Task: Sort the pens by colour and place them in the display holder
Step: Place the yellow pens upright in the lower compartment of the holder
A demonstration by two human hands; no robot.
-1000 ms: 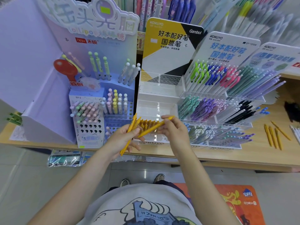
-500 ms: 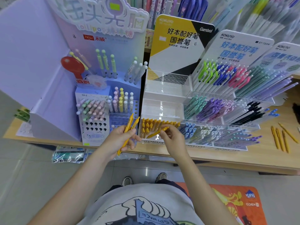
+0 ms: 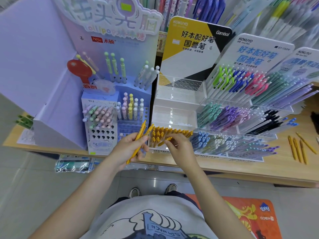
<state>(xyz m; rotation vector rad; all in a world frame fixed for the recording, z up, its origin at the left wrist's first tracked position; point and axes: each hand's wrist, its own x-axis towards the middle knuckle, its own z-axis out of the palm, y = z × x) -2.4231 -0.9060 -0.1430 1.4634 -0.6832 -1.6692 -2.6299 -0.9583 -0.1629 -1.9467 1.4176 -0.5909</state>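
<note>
Yellow pens (image 3: pixel 170 133) already fill the front tray of the clear display holder (image 3: pixel 179 116), so my right hand (image 3: pixel 179 149) pinches one more yellow pen (image 3: pixel 164 141) at that row. My left hand (image 3: pixel 128 149) grips spare yellow pens (image 3: pixel 139 137) beside it, ready as stock.

Bare forearms, grey printed T-shirt (image 3: pixel 151 219), dark trousers, pale shoes (image 3: pixel 170 188).

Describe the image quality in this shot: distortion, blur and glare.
Head view: wide-angle lens bows the wooden counter edge; the hanging pens at top right are smeared and soft; glare spots glint on the clear display holder; both hands and the yellow pens in the front row stay fairly sharp under even light.
</note>
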